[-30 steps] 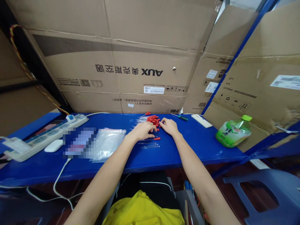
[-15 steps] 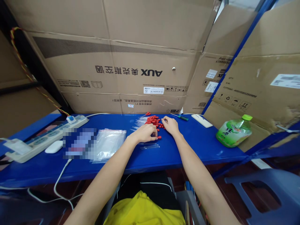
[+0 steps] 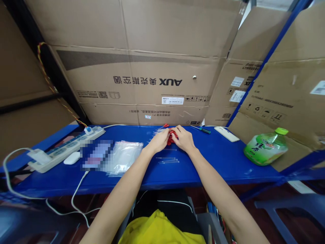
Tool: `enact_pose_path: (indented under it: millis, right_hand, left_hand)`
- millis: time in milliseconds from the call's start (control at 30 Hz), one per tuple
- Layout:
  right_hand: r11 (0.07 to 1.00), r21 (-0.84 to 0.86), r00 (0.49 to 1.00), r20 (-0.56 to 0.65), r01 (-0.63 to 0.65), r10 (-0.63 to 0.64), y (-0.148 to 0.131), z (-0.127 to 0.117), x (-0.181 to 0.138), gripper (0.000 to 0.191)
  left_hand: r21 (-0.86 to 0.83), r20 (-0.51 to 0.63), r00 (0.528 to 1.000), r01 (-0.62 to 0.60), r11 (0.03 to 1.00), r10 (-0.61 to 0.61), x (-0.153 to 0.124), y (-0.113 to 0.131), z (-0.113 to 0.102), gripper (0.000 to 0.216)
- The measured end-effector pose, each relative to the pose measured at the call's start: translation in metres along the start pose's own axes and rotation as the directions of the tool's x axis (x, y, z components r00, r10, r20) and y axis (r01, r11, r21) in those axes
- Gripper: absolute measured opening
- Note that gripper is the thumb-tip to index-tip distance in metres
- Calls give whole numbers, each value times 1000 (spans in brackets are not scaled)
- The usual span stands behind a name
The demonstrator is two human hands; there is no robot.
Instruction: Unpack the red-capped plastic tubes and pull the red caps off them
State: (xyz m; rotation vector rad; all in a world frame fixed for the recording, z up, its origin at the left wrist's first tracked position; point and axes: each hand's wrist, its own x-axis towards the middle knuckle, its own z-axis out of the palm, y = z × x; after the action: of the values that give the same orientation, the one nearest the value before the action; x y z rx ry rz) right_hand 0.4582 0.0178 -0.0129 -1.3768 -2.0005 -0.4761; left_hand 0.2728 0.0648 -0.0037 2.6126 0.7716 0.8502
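On the blue shelf, my left hand and my right hand are cupped together around a heap of small red-capped pieces. Both hands have curled fingers pressing the heap from either side. Thin clear tubes lie on the shelf just in front of my hands. More clear tubes with red tips stick out behind my left hand. Most of the red heap is hidden between my palms.
Clear plastic bags lie left of my hands, beside a blurred flat item, a white mouse and a power strip. To the right are a green-handled screwdriver, a white phone and a green bottle. Cardboard boxes wall the back.
My hands have drawn together, sweeping the scattered red pieces into one heap between them. The view has shifted slightly right and down.
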Motion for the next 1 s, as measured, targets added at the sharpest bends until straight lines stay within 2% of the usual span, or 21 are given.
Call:
enact_pose_path:
  millis: [100, 233, 333, 567, 700, 1000]
  right_hand:
    - [995, -91, 999, 44, 34, -30, -3, 6, 2, 23]
    - [987, -157, 999, 46, 34, -27, 1, 10, 1, 26]
    - [983, -179, 998, 62, 41, -30, 2, 10, 0, 27]
    - [977, -184, 980, 184, 110, -75, 0, 9, 1, 26]
    - [970, -196, 977, 187, 142, -106, 3, 11, 2, 22]
    - [960, -262, 981, 187, 101, -52, 4, 10, 6, 17]
  left_hand:
    - [21, 16, 999, -43, 999, 43, 1, -8, 5, 26]
    - [192, 25, 999, 36, 981, -41, 0, -9, 0, 31]
    - [257, 67, 994, 70, 964, -90, -2, -5, -7, 35]
    - [323, 116, 986, 76, 943, -119, -5, -1, -15, 37]
    - [357, 137, 983, 68, 931, -124, -5, -1, -17, 34]
    - [370, 171, 973, 83, 925, -155, -1, 5, -21, 37]
